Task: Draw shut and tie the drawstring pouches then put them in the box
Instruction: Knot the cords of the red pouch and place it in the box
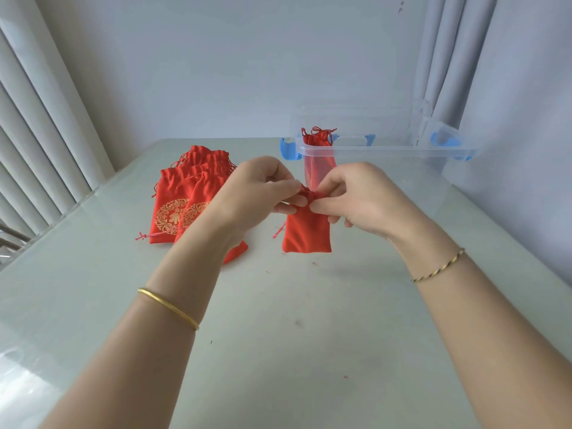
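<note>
step: tying, by the look of it; mouth of the red pouch already gathered tight, cords bunched at the neck between both hands.
left hand: fingers curled in, thumb and fingertips pinched on the cords at the left of the neck.
right hand: likewise pinched shut on the bunched top from the right, other fingers tucked under.
pouch position: hanging upright from the pinch, directly below and between the hands, bottom edge at or just above the table; contact not clear.
knot: hidden by fingertips; finished or not, cannot tell.
next move: probably pulling the cords apart to snug the knot, then a carry up and right over the rim of the clear box.
box: behind the hands, open, one tied pouch already standing inside.
remaining: pile of pouches to the left, partly behind the left wrist, seemingly not tied.
</note>
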The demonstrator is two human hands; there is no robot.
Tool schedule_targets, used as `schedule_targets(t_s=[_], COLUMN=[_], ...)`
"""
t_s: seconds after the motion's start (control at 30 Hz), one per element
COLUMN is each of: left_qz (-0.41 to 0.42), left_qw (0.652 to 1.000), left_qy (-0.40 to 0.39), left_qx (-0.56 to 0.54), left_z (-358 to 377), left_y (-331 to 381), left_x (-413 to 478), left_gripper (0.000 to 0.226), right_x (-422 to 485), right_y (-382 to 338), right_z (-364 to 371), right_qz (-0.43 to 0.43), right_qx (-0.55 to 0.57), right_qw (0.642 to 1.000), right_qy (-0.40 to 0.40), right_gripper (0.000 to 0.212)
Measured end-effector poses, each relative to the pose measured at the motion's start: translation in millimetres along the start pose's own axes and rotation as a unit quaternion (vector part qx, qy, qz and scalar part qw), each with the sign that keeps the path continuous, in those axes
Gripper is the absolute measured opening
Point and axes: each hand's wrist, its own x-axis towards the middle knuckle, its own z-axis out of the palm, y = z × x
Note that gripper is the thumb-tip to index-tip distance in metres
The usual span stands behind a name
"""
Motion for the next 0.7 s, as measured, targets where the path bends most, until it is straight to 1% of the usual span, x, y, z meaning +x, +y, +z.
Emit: schedule_targets(t_s=[0.13, 0.2, 0.23, 0.33, 0.4, 0.5, 0.57, 0.63, 0.7], left_qz=[0.040, 0.074, 0.084, 0.082, 0.064, 0.034, 0.016, 0.003, -0.003], left_qw=[0.999, 0.996, 0.993, 0.991, 0.993, 0.995, 0.995, 0.993, 0.991], left_qy=[0.015, 0.052, 0.075, 0.105, 0.097, 0.087, 0.093, 0.108, 0.125], left_qx=[-0.015, -0.021, -0.024, -0.017, 0.003, 0.026, 0.040, 0.047, 0.051], left_z=[0.0, 0.1, -0.5, -3.7, -4.1, -3.0, -3.5, -5.5, -9.8], left_y=[22.2, 34.7, 40.7, 48.7, 45.9, 34.7, 25.7, 17.7, 11.0], left_x=[9.6, 18.8, 23.8, 37.9, 45.5, 52.2, 55.8, 58.8, 62.1], left_gripper=[0.009, 0.010, 0.011, 0.011, 0.012, 0.010, 0.011, 0.015, 0.014], right_x=[7.8, 18.0, 25.5, 54.3, 76.6, 107.9, 126.2, 133.5, 144.2], right_y=[-12.8, -21.0, -25.5, -35.4, -34.7, -26.0, -19.0, -17.4, -12.8], right_z=[-22.6, -41.5, -53.4, -85.9, -96.2, -90.2, -79.2, -68.2, -61.0], right_qz=[-0.016, -0.031, -0.039, -0.049, -0.040, -0.015, 0.020, 0.064, 0.097], right_qx=[0.003, 0.026, 0.036, 0.045, 0.017, -0.092, -0.181, -0.253, -0.270], right_qw=[1.000, 0.997, 0.993, 0.978, 0.976, 0.982, 0.977, 0.965, 0.958], right_qy=[0.020, 0.070, 0.105, 0.196, 0.212, 0.165, 0.106, 0.025, -0.024], right_gripper=[0.004, 0.018, 0.021, 0.023, 0.021, 0.003, 0.018, 0.022, 0.024])
